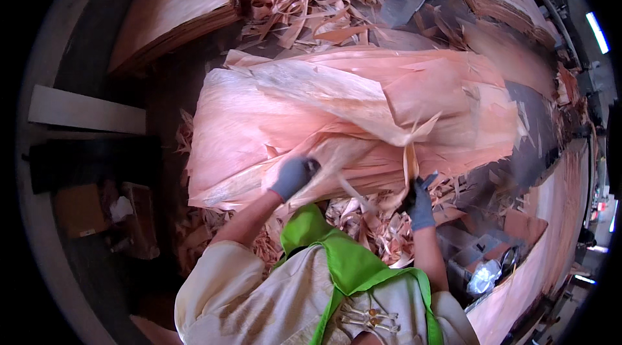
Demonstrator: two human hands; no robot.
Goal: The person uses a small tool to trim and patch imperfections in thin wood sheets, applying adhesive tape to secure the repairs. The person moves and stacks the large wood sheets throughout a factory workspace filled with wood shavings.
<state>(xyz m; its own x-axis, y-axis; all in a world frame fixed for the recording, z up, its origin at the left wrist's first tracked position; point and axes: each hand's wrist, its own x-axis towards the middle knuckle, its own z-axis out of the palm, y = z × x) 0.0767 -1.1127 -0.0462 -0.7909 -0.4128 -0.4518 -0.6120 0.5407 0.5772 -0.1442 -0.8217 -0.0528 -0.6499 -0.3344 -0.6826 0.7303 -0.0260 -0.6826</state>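
Item, thin wood sheets: a loose, pinkish pile, torn and creased, lying ahead of both hands across the middle of the view. Long axis ran left to right, crosswise to the person; the near edge faced the body.

Item, left hand, grey-gloved: over the near edge of the pile, left of its middle, fingers curled. Beside it slanted a pale strip; whether the fingers held it could not be told.

Item, right hand, grey-gloved: just off the near edge, right of middle, closed narrowly around the lower end of a folded strip. The strip rose from the hand, away from the body, to a torn flap on the pile. Of the two, the right hand was nearer to that flap.

Item, wood scraps: heaped between the forearms, partly covered by the green cloth at the chest.

Obscured: left fingertips, blurred; right thumb, unclear against dark glove tips; sheet layers beneath the top ones, hidden; whatever bore the pile, mostly covered. The forearms' upper ends lay under sleeves.
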